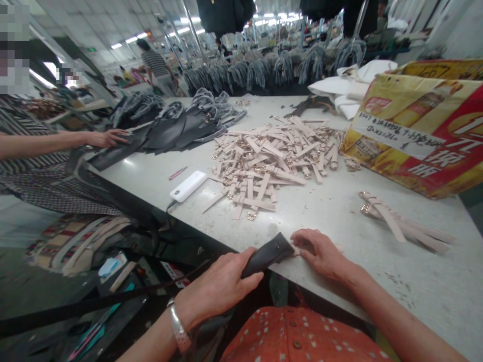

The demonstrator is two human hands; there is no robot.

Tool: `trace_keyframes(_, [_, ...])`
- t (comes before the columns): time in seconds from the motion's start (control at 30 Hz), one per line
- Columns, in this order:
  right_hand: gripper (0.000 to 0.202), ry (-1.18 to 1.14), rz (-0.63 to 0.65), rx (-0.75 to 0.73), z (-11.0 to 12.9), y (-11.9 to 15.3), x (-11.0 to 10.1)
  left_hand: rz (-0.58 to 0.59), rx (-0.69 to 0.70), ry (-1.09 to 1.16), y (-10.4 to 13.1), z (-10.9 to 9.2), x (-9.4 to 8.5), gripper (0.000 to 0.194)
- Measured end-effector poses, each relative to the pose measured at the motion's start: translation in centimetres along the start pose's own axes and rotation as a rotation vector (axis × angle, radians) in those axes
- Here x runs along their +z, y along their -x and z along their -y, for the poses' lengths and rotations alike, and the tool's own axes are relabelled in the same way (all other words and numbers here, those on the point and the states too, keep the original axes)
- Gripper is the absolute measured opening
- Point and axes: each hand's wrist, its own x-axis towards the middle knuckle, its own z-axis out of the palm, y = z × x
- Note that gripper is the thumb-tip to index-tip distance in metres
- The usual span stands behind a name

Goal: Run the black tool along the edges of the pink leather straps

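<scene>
My left hand (226,281), with a silver bracelet at the wrist, is wrapped round a dark leather strap (268,254) at the table's front edge. Just right of the strap's end, my right hand (320,251) has its thumb and fingertips close together on a small pale piece (297,250), too small to make out fully. Beyond the hands lies a heap of beige straps with gold-coloured buckles (267,161). A smaller bundle of the same straps (405,226) rests to the right.
A yellow and red carton (418,130) stands at the right. A white power bank (187,186) and a pink tool (178,173) lie left of the heap. At the left, another person's hand (109,138) touches dark leather pieces (181,128).
</scene>
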Motion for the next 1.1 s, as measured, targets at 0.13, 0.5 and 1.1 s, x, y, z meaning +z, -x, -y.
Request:
trace_keyframes(0.13, [0.035,0.000,-0.014,-0.005,-0.1,0.2,0.0,-0.021,-0.027,-0.015,0.0,-0.2,0.1,0.042])
trace_keyframes(0.5, [0.037,-0.005,-0.012,-0.025,-0.4,0.1,0.2,0.012,-0.018,-0.033,0.6,-0.2,0.2,0.042])
trace_keyframes(1.1, [0.017,0.145,-0.048,-0.082,-1.3,1.3,-0.6,-0.005,0.027,-0.116,2.1,-1.8,1.6,0.042])
